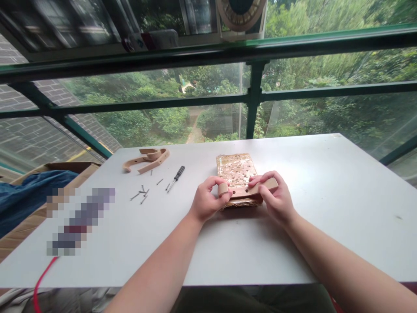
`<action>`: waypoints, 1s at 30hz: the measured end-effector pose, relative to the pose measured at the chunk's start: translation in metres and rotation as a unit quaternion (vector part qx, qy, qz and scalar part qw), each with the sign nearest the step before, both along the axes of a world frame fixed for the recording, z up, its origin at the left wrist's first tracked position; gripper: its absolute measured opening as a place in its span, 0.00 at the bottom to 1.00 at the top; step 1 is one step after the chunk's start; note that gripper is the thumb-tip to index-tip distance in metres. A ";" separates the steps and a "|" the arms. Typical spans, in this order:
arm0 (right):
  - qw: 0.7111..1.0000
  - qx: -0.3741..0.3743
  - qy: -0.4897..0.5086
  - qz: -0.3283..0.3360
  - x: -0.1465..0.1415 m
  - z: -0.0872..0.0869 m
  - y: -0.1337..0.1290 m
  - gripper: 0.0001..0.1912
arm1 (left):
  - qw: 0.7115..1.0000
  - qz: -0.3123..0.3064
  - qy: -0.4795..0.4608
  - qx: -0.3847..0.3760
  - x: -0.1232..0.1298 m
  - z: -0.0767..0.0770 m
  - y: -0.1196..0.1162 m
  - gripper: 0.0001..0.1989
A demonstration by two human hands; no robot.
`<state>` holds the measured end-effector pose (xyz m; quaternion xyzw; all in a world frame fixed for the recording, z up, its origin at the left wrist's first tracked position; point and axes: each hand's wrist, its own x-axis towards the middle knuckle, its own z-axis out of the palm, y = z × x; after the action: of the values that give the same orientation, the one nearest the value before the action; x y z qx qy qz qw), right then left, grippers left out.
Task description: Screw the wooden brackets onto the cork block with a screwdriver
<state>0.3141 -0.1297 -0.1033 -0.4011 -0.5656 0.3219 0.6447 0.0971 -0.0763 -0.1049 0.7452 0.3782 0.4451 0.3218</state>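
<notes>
From my end I have the hooked wooden strip [240, 191] just right of the frame's centre, lying across the near side of a tape-wrapped block [235, 168] whose top is dotted with holes. My left hand [209, 196] is nearly closed, thumb and fingers pinching the strip's curled end; my right hand [276, 195] is part-curled, gripping its straight end between thumb and fingers. Two dark holes show in the span between my hands. I judge the step to be positioning the strip against the block; whether it bears on the block or floats just above, I cannot tell. The next move, as I read it, calls for keeping both pinches firm and the strip level, holes uncovered, before either hand lets go. The black-handled screwdriver [177, 176] and loose screws [143, 191] lie untouched left of centre on the white table [137, 256], with more curved strips [153, 165] behind them.
</notes>
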 end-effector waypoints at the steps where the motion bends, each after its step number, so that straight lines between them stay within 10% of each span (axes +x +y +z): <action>1: 1.000 0.004 -0.002 -0.008 -0.001 -0.001 0.000 0.07 | 1.000 -0.003 -0.002 0.003 0.000 -0.001 0.000 0.10; 30: 0.997 0.011 -0.015 -0.069 -0.007 -0.003 -0.002 0.09 | 0.992 -0.024 -0.106 0.064 -0.007 -0.004 -0.002 0.21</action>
<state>0.3076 -0.1316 -0.1063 -0.4367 -0.5495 0.2647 0.6613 0.0898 -0.0778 -0.1087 0.7221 0.2943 0.5368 0.3221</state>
